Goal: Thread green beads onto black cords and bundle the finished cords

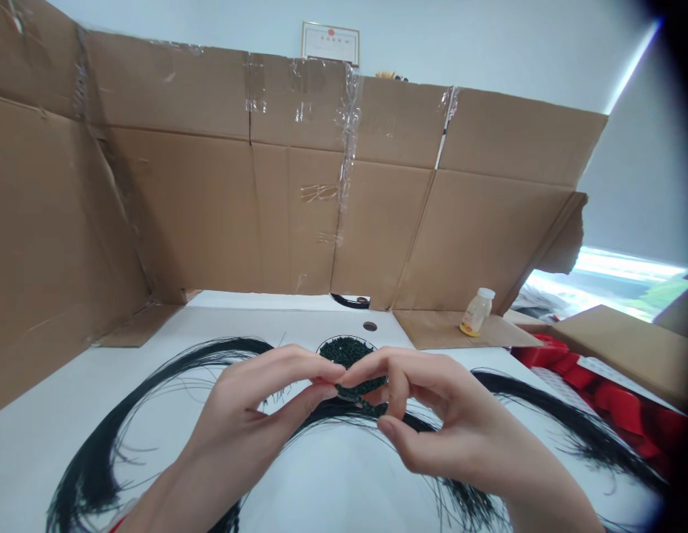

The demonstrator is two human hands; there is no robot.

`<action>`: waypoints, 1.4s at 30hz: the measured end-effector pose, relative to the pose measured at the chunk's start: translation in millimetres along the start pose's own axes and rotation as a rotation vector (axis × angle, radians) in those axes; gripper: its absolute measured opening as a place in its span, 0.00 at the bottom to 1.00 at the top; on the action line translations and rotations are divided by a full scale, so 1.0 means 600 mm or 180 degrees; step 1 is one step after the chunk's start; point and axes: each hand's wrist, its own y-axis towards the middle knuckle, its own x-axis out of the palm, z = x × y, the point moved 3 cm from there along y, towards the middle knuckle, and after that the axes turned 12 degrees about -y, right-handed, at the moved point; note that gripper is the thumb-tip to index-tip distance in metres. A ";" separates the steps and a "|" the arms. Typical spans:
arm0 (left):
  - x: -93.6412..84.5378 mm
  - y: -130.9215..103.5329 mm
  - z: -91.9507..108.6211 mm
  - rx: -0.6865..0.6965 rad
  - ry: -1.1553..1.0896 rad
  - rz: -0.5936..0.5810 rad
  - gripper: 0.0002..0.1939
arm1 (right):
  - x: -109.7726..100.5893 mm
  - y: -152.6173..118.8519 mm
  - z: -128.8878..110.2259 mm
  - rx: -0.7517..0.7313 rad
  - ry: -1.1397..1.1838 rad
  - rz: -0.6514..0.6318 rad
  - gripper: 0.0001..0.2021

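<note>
My left hand (260, 411) is closed in a pinch, its thumb and index fingertip together over a round dish of dark green beads (347, 348). Whatever lies between those fingertips is too small to make out. My right hand (433, 411) reaches in from the other side, its index fingertip touching the left fingertips. Its thumb and a bent finger come close together lower down; I cannot make out anything between them. Beneath both hands, a bundle of black strands (344, 409) crosses the white table (338, 481), and my fingers hide part of the beads.
Another black strand bundle (94, 451) curves along the left, and one more (566, 418) lies at right. Cardboard walls (211, 215) enclose the back and left. A small white-capped bottle (477, 312) stands on a cardboard flap. Red material (615, 403) sits far right beside a box (626, 352).
</note>
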 end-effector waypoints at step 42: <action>0.004 -0.004 0.003 0.0665 0.0434 -0.0087 0.15 | -0.004 -0.001 0.001 -0.0022 -0.0361 0.0036 0.14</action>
